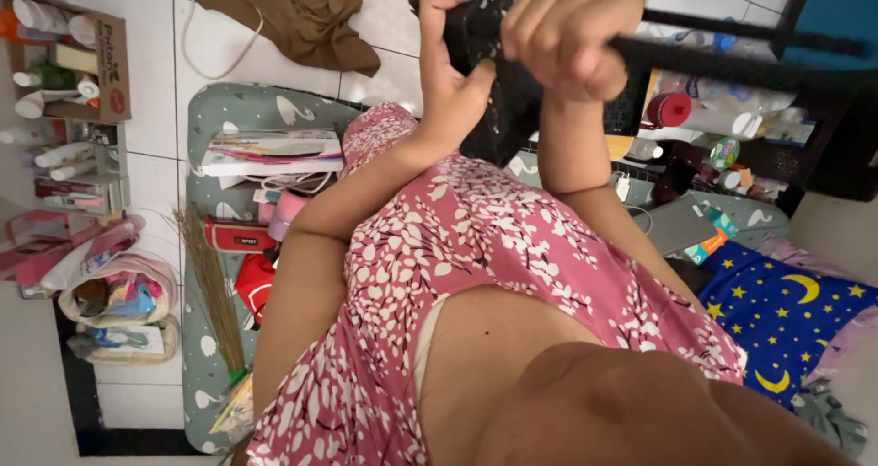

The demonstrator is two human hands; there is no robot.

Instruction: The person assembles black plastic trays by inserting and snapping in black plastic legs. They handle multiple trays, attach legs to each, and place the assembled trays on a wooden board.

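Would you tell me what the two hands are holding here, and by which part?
Both grip a black garment: the left hand pinches its left edge, the right hand is closed over its top.

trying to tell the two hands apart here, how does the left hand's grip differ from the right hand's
The left hand is open-fingered, thumb and fingers spread around the black fabric piece; the right hand is a closed fist. The left hand sits lower and shows its palm side, whereas the right hand sits higher, knuckles showing, wrapped on a black rod. Both are bare and raised in front of the person.

Two hands [457,73] [572,32], one black garment [508,109], one broom [212,288].
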